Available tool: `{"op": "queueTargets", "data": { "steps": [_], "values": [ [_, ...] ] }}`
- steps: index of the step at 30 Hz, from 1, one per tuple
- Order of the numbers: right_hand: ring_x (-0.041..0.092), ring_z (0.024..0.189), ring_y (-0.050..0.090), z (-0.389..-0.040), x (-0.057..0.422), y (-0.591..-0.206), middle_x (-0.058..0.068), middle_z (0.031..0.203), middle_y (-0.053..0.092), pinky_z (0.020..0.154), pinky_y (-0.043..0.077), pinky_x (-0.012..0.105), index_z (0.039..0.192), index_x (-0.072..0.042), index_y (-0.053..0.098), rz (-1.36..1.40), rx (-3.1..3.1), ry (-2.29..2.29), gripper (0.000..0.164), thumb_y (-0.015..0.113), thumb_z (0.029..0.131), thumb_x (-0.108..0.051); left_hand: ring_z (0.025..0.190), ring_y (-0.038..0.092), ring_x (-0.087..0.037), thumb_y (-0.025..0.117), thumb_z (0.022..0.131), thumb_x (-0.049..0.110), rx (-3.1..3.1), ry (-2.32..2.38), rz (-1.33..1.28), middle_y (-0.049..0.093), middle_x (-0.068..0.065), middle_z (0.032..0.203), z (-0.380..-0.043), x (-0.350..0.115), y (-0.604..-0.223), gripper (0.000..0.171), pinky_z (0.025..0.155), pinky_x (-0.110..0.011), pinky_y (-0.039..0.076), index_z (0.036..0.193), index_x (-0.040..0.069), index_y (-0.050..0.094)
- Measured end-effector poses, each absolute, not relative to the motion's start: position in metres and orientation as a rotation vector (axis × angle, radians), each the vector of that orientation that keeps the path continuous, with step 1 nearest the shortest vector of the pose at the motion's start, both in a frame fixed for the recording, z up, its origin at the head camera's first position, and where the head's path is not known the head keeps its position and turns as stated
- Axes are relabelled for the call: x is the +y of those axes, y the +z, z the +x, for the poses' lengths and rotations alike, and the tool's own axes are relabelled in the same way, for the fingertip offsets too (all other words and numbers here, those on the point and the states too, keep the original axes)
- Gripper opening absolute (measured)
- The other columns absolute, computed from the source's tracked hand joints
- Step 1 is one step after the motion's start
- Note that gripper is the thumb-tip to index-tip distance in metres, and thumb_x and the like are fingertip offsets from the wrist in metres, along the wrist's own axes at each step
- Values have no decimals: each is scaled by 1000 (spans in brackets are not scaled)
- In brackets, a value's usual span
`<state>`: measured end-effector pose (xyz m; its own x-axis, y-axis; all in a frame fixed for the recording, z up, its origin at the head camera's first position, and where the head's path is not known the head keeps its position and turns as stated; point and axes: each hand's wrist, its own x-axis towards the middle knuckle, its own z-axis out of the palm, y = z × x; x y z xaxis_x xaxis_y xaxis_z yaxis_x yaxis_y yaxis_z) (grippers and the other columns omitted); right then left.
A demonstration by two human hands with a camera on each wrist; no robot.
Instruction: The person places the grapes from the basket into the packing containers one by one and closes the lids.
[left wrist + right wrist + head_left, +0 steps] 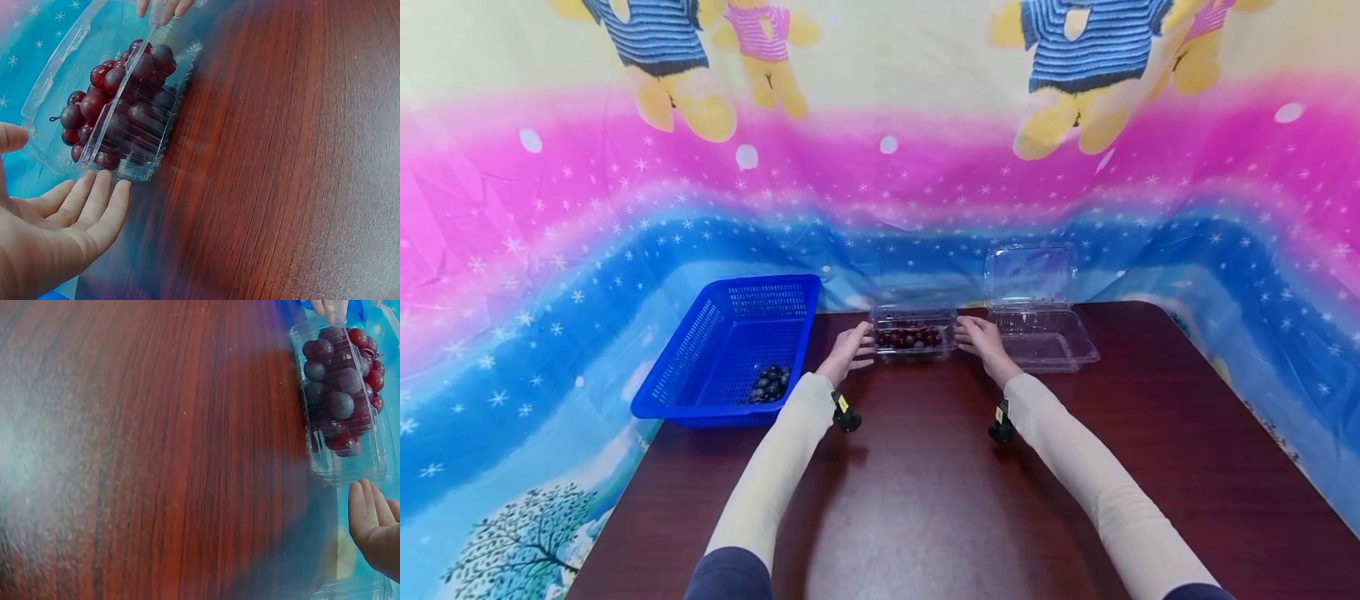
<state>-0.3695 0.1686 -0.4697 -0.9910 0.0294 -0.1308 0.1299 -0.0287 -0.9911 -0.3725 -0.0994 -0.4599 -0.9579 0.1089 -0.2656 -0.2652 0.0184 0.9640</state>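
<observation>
While my left grip (852,346) spreads thumb and fingers around the left end of a ridged, clear plastic box (916,354), my right grip (981,340) lies straight-fingered at its right end. Round, dark red grapes (910,337) heap inside, by the far edge of the wood-grained counter (925,500). The see-through lid (62,69) is hard to make out; the right wrist view crops my right grip.
</observation>
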Motion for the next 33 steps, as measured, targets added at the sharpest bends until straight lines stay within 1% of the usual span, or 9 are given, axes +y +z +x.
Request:
{"op": "queueTargets", "data": {
  "steps": [5,8,16,23,27,30,33],
  "values": [
    [39,120,47,-369,168,-469,27,133,46,98,43,42,137,2,39,190,2121,-2212,51,45,97,-28,117,53,-34,50,90,32,2019,2054,-163,49,-21,132,-373,-100,-461,52,96,-46,44,133,5,46],
    [38,117,49,-368,167,-469,26,131,47,96,45,41,135,2,42,214,2122,-2208,48,46,96,-27,115,54,-34,51,89,31,2012,2061,-176,50,-21,131,-373,-99,-461,51,95,-45,45,132,3,47],
    [37,113,51,-368,167,-471,23,132,47,94,46,38,135,0,43,243,2141,-2178,46,46,97,-25,112,56,-34,52,89,26,1992,2099,-191,53,-22,126,-372,-100,-464,48,94,-42,46,130,0,48],
    [33,107,56,-367,166,-473,23,131,48,86,51,32,135,0,44,246,2165,-2177,45,46,97,-24,112,55,-35,53,90,24,1964,2144,-186,53,-23,125,-372,-99,-467,47,96,-42,45,128,-2,48],
    [33,107,57,-367,166,-474,22,130,49,90,49,37,134,-1,45,253,2144,-2183,44,47,97,-25,111,57,-35,54,90,23,1962,2161,-185,55,-23,123,-371,-99,-469,45,96,-42,45,127,-3,50],
    [34,110,55,-366,167,-475,22,131,47,96,45,41,136,-2,43,250,2125,-2177,46,46,97,-26,108,58,-33,54,90,21,1964,2162,-189,56,-22,121,-372,-99,-471,43,95,-42,46,126,-3,51],
    [35,114,52,-364,167,-474,21,133,46,98,42,44,137,-2,42,246,2111,-2180,46,45,98,-27,107,60,-32,55,90,20,1973,2158,-183,57,-22,120,-372,-99,-472,42,93,-41,47,125,-3,52]
  ]
}}
